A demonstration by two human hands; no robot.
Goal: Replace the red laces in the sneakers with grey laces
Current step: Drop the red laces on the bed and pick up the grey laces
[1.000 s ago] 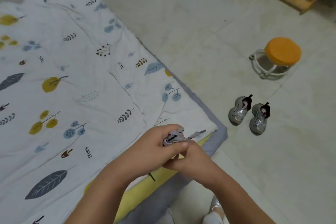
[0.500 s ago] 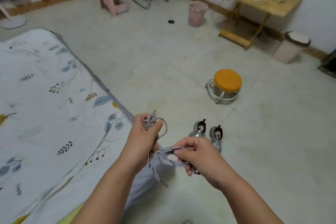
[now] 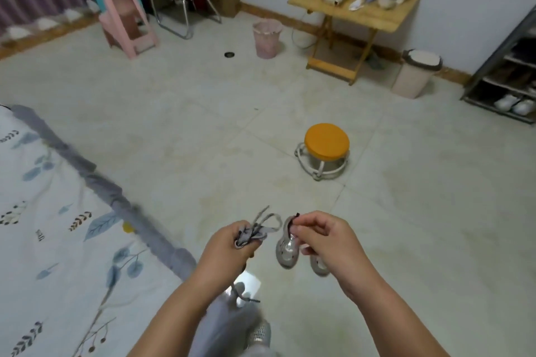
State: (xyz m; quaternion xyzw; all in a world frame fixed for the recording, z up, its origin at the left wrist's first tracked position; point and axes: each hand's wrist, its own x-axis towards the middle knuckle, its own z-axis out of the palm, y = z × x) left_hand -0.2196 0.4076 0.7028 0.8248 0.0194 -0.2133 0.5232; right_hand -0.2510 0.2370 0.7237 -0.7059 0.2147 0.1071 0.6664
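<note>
Lying along the left edge of my view is the leaf-printed quilt (image 3: 58,240), its grey border (image 3: 121,206) running diagonally toward my knees. My left hand (image 3: 229,252) is gripping a bunched bundle of grey laces (image 3: 255,230), fingers curled tight around it, with a loop and loose ends poking up above my fist and a strand trailing down below it. Just to the right, two small grey sneakers (image 3: 287,252) are sitting side by side on the tiled floor (image 3: 174,124), partly hidden behind my right hand (image 3: 324,240). That hand is hovering over them with its fingers curled; I cannot tell whether it is pinching anything. Farther back, an orange-topped stool (image 3: 326,142) is standing well apart from the shoes, and beyond it a pink waste bin (image 3: 266,38) and a wooden folding table (image 3: 356,13).
</note>
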